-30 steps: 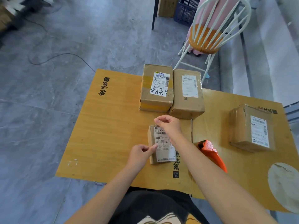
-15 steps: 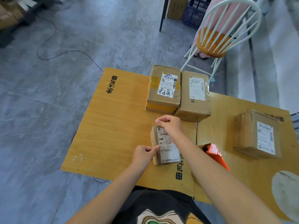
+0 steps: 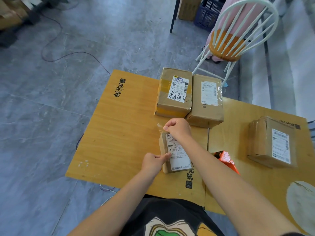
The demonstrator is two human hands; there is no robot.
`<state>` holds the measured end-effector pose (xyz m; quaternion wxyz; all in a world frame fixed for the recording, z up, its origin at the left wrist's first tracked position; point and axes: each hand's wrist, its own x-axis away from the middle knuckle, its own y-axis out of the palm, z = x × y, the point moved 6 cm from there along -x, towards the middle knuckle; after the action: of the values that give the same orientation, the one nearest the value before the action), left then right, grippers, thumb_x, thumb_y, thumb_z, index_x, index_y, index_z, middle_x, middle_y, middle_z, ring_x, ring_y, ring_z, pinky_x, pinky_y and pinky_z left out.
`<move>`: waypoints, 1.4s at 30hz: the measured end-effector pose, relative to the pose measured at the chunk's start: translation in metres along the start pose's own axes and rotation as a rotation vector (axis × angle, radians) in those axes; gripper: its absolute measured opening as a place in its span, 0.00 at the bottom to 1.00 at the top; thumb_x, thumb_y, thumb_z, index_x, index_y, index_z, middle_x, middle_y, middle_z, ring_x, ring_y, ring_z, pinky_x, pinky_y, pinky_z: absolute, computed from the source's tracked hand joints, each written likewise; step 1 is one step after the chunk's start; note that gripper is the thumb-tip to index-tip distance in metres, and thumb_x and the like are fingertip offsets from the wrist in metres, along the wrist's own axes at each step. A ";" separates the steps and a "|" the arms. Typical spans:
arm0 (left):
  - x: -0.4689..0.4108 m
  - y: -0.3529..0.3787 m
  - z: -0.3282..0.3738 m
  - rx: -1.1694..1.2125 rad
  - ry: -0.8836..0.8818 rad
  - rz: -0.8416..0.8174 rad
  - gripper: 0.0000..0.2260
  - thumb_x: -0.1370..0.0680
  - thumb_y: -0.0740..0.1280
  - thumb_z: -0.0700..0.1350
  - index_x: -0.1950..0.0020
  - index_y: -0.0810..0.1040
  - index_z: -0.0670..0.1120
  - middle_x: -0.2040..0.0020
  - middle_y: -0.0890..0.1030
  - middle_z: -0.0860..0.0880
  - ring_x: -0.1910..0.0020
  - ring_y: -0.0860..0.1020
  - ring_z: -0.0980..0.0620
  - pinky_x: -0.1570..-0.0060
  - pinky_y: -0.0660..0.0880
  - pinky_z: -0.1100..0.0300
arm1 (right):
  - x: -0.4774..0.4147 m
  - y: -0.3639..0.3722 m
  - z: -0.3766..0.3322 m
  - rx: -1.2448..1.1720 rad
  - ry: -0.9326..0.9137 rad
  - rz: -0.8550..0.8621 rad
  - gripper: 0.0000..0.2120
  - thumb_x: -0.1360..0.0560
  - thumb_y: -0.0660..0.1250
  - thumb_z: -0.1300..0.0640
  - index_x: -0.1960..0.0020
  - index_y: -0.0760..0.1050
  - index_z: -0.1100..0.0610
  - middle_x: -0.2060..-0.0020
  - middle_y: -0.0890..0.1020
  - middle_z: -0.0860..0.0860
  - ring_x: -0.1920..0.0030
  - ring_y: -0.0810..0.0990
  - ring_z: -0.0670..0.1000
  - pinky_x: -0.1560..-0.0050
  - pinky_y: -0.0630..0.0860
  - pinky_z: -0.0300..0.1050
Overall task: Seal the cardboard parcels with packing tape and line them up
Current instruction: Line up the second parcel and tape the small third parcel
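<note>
Small parcel (image 3: 177,154): lies flat on the desk (image 3: 119,133), label up, close to the near edge and just beside the seam with the adjoining desk (image 3: 238,133).

Left hand (image 3: 152,163): fingers curled, thumb on top, grasping the small parcel at its left side.

Right hand (image 3: 178,128): at the far end of the small parcel, thumb and forefinger pinching a clear tape strip (image 3: 160,127). The strip's free end stands up off the cardboard. How much of it adheres cannot be determined.

Handwritten-label parcel (image 3: 173,94) and plain-label parcel (image 3: 207,99): set side by side and touching at the far edge of the desk. Both are banded with tape. The plain-label parcel sits across the seam.

Fourth parcel (image 3: 271,142): stands alone on the adjoining desk, well apart from the others, near its far right corner.

Orange tape dispenser (image 3: 226,159): rests on the adjoining desk just beside the right forearm, partly hidden by it.

Beyond the far edge, a white spindle-back chair (image 3: 226,46) stands on the grey floor, with a blue crate (image 3: 208,12) behind it.
</note>
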<state>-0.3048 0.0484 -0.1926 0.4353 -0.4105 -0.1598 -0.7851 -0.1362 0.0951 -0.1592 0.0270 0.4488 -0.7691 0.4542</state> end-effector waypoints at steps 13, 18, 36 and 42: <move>0.001 0.001 -0.005 -0.113 -0.067 0.008 0.24 0.27 0.71 0.63 0.56 0.80 0.41 0.64 0.74 0.48 0.65 0.71 0.50 0.61 0.71 0.60 | -0.012 -0.006 -0.003 0.254 0.166 -0.171 0.24 0.30 0.75 0.57 0.40 0.66 0.57 0.56 0.78 0.52 0.57 0.80 0.52 0.56 0.81 0.49; 0.003 0.000 -0.002 -0.173 -0.002 0.016 0.24 0.30 0.71 0.66 0.67 0.77 0.44 0.69 0.70 0.48 0.67 0.66 0.48 0.62 0.67 0.55 | 0.001 -0.020 0.006 0.108 -0.118 -0.001 0.07 0.23 0.69 0.59 0.47 0.72 0.53 0.54 0.79 0.50 0.55 0.80 0.49 0.56 0.77 0.43; 0.005 -0.053 0.034 -0.482 0.367 0.328 0.24 0.28 0.72 0.63 0.68 0.66 0.48 0.73 0.70 0.52 0.74 0.66 0.52 0.75 0.58 0.61 | 0.062 -0.032 0.072 0.053 0.015 -0.141 0.12 0.24 0.70 0.49 0.59 0.80 0.58 0.65 0.84 0.49 0.66 0.83 0.44 0.65 0.79 0.36; 0.011 -0.035 0.051 -0.672 0.567 0.378 0.23 0.25 0.71 0.57 0.71 0.63 0.50 0.70 0.69 0.51 0.65 0.68 0.51 0.70 0.62 0.58 | 0.085 -0.032 0.083 0.045 0.087 -0.174 0.12 0.27 0.74 0.47 0.59 0.78 0.56 0.66 0.85 0.49 0.64 0.84 0.46 0.60 0.81 0.42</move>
<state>-0.3106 0.0934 -0.1488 0.4401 -0.3200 0.3054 -0.7814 -0.1337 -0.0271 -0.1485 0.0898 0.4942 -0.7149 0.4864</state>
